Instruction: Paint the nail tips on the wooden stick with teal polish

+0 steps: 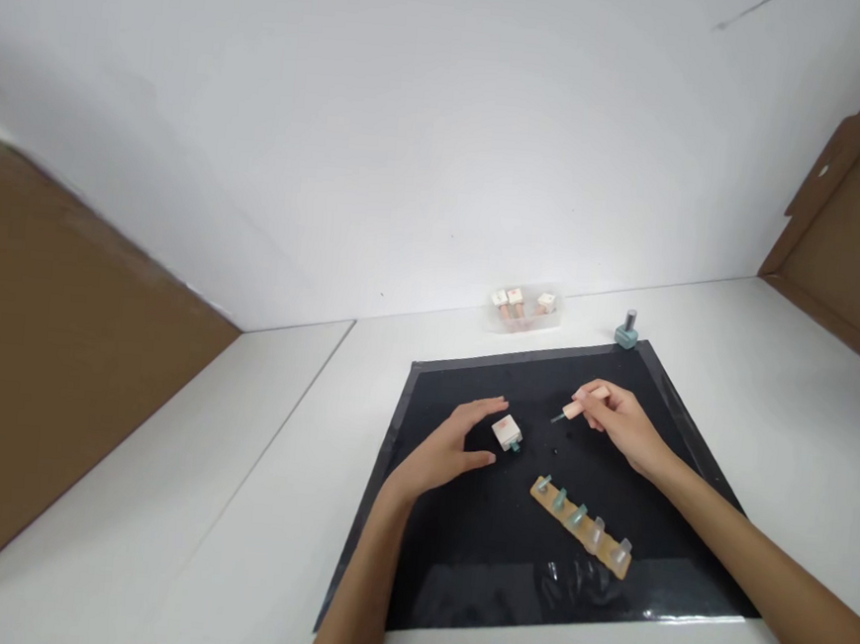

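A small nail polish bottle (507,431) with a white square face and a teal neck lies on the black mat. Around its left side curves my left hand (450,448), thumb and fingers spread, not visibly gripping it. To the right, my right hand (608,415) pinches the peach handle of a nail polish brush (578,407), its dark teal tip pointing down and left above the mat. Below both hands a tan strip (581,528) carries several false nail tips; those at its upper-left end look teal, those at the lower-right end clear.
At the back stands a clear plastic tray (525,322) with several white-faced polish bottles. A teal bottle (627,333) with a silver cap is upright by the far right corner of the black mat (454,582). Brown cardboard panels (61,363) flank the white table.
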`<state>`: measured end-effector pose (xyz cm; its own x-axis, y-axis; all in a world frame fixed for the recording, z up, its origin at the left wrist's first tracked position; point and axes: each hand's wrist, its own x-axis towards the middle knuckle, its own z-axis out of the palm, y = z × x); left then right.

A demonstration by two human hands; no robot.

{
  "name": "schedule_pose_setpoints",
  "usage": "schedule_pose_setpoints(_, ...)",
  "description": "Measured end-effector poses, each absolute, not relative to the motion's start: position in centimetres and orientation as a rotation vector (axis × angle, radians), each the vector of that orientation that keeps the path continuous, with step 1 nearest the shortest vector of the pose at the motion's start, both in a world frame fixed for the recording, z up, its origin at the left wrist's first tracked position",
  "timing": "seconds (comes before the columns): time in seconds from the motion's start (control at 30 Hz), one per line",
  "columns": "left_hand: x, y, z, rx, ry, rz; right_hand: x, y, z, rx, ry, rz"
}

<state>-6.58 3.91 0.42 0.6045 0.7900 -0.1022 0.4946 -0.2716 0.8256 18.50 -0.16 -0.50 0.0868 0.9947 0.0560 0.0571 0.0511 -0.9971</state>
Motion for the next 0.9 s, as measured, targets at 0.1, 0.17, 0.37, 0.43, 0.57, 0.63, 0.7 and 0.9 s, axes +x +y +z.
schedule_pose_setpoints(0.1,-6.1,4.5,-1.3,1.953,0.871,0.358,18.3,0.0,-1.0,-1.229,-1.148,1.155)
schedule_pose_setpoints(0.17,-5.8,5.0,-2.2,1.958,0.829,0.353,18.3,0.0,-1.2,-1.219,-1.119,1.192)
schedule_pose_setpoints(0.37,-5.6,5.6,-2.7,1.885,0.951,0.513,18.1,-0.1,-1.6,-1.199,-1.073,1.241)
schedule_pose_setpoints(0.43,-5.5,5.6,-2.6,1.791,0.996,0.573,18.0,-0.1,-1.9,-1.191,-1.062,1.251)
schedule_pose_setpoints(0.57,-5.2,5.6,-2.6,1.496,0.974,0.731,18.1,0.0,-2.5,-1.169,-1.066,1.265)
schedule_pose_setpoints(0.63,-4.8,5.5,-2.3,1.367,0.942,0.832,18.3,0.1,-2.6,-1.161,-1.071,1.248)
schedule_pose_setpoints(0.7,-4.5,5.4,-1.9,1.251,0.923,0.923,18.7,0.2,-2.4,-1.157,-1.083,1.206)
schedule_pose_setpoints(0.9,-4.1,4.7,-0.5,0.977,0.821,0.984,19.3,-1.1,0.6,-1.159,-1.231,1.017)
